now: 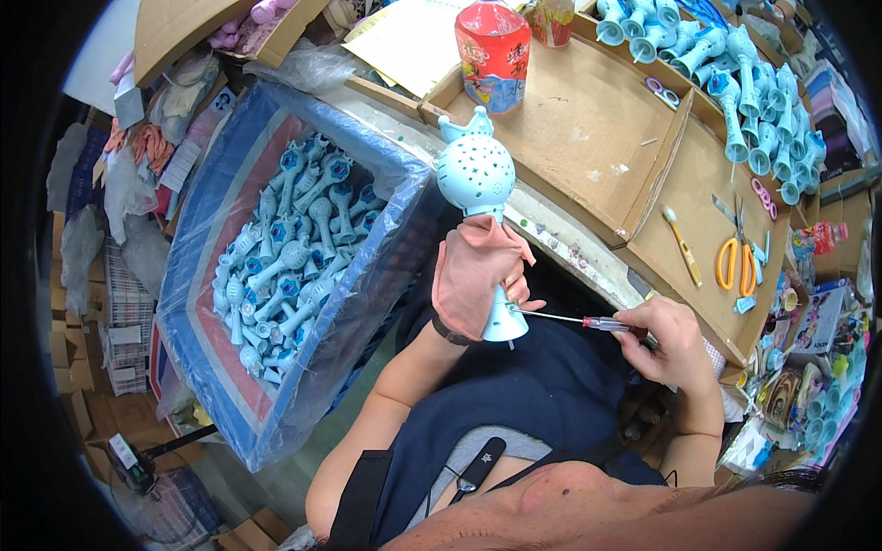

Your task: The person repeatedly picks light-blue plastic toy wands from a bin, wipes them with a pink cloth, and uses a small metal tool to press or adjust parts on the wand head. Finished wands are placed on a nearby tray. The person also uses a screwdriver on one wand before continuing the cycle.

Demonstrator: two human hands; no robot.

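My left hand [516,286] is wrapped round the handle of a light blue plastic wand [476,174], with a pink cloth [470,271] between palm and wand. The wand's round, hole-dotted head with a crown-like top points away from me, and its flared base [503,323] is toward my body. In my right hand [666,342] is a screwdriver [604,323] with a clear and red handle, gripped between thumb and fingers. Its thin metal shaft reaches left to the flared base, with the tip at or against its side; exact contact is too small to tell.
On the left stands a plastic-lined blue bin [207,211] heaped with similar blue wand parts. Cardboard trays [570,119] cover the bench, holding a red-labelled bottle [494,78], a brush [682,246] and orange-handled scissors [735,266]. More blue wands [758,101] lie piled at the far right.
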